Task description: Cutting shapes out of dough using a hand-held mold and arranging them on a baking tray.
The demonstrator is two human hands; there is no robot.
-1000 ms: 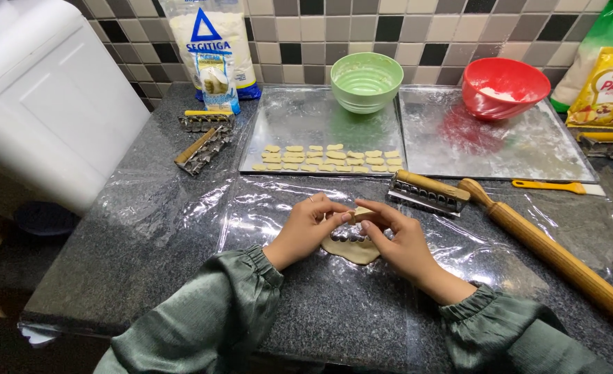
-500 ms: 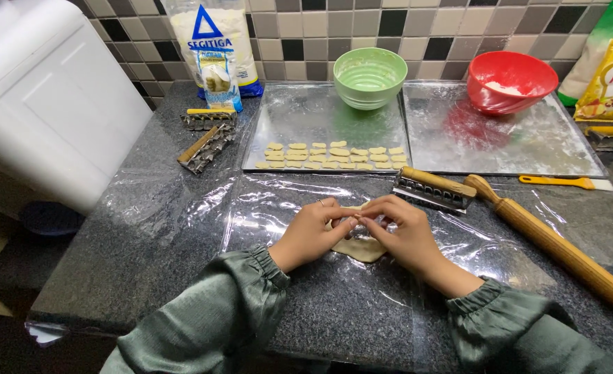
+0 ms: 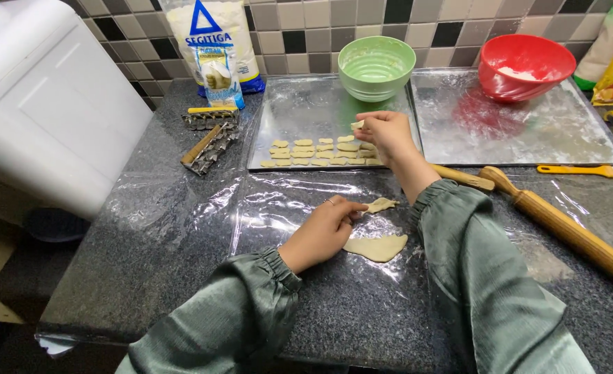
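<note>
Head view: right hand (image 3: 383,133) is reaching over the left baking tray (image 3: 299,111), grip narrow, pinching a small cut dough piece (image 3: 357,125) just above the rows of cut pieces (image 3: 320,152) lying on that tray. Left hand (image 3: 324,232) is resting on the plastic sheet (image 3: 182,221) covering the dark tabletop (image 3: 99,277), fingers loosely curled, fingertips touching a dough scrap (image 3: 379,205). Larger flat dough sheet (image 3: 377,246) is lying just beside that hand. Green bowl (image 3: 376,66) is sitting at the tray's far edge; red bowl (image 3: 525,66) is sitting on the second tray (image 3: 528,135). Rolling pin (image 3: 563,225) is lying to the right, well apart from both hands.
</note>
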